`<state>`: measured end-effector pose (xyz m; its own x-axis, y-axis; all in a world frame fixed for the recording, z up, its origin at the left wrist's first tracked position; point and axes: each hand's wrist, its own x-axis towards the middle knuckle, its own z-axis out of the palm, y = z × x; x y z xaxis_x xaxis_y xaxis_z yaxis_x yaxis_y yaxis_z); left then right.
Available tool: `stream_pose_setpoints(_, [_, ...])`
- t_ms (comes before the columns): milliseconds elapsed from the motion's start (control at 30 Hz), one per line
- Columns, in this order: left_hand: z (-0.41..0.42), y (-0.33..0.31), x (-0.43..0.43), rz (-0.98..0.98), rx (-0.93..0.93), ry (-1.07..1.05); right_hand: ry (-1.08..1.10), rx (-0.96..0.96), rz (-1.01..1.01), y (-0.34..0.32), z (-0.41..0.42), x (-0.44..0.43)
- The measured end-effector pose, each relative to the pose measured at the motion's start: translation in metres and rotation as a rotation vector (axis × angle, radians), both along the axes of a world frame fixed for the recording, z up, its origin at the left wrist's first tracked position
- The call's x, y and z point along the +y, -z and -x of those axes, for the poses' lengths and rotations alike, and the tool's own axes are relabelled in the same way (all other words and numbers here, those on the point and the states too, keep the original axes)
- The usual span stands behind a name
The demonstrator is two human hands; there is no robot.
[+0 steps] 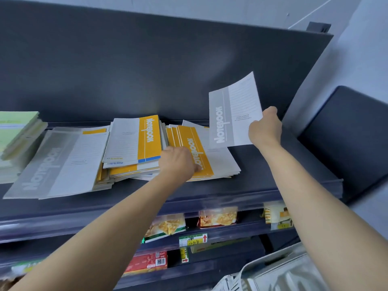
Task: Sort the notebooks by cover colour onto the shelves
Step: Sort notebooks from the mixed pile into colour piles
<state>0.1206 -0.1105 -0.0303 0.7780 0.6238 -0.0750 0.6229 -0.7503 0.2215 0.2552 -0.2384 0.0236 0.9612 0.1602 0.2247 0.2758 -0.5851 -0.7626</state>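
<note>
**Dark shelf, heaps of notebooks, one grey copy in the air**

Dark blue-grey shelving fills the head view, its back panel (147, 70) rising against a pale wall (357, 59). On the top shelf (262, 185) the notebooks lie in loose heaps. At the far left sits a green stack (19, 133), cut off by the frame edge. Just beside it, overhanging the shelf's front lip, lies a grey pile (58, 162), with a strip of yellow cover showing at its far edge. Next comes a yellow stack (144, 139), its top cover half white, half yellow. Touching that on the right is a fanned yellow pile (186, 137) that rests on white and grey covers.

The left hand (178, 162) lies on the near end of the yellow pile, knuckles toward the camera. Its fingers are hidden under the hand, so I cannot tell whether they grip the cover or only press on it. The right hand (265, 127) is raised above the right end of the shelf and holds a grey notebook (233, 114) clear of the heaps. The notebook is upright and slightly curled, and the fingers are closed on its right edge near the lower corner.

Below the shelf, snack packs (218, 217) stand on a lower level, with a yellow price tag (193, 239) on the rail beneath them and a red box (147, 262) lower down. A pale basket (273, 274) shows at the bottom right.
</note>
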Motion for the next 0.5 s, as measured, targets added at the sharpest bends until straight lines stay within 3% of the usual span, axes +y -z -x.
stream_pose_setpoints(100, [-0.007,0.005,-0.005,-0.074,0.072,-0.019,0.011,-0.005,-0.004,-0.001,-0.002,-0.009])
stream_pose_setpoints(367, [-0.005,-0.005,0.0,0.128,-0.07,-0.091,0.0,-0.001,-0.012,-0.003,-0.004,-0.025])
stream_pose_setpoints(500, [-0.008,0.0,-0.012,0.011,-0.01,-0.085,-0.024,-0.007,-0.008,-0.007,-0.002,-0.031])
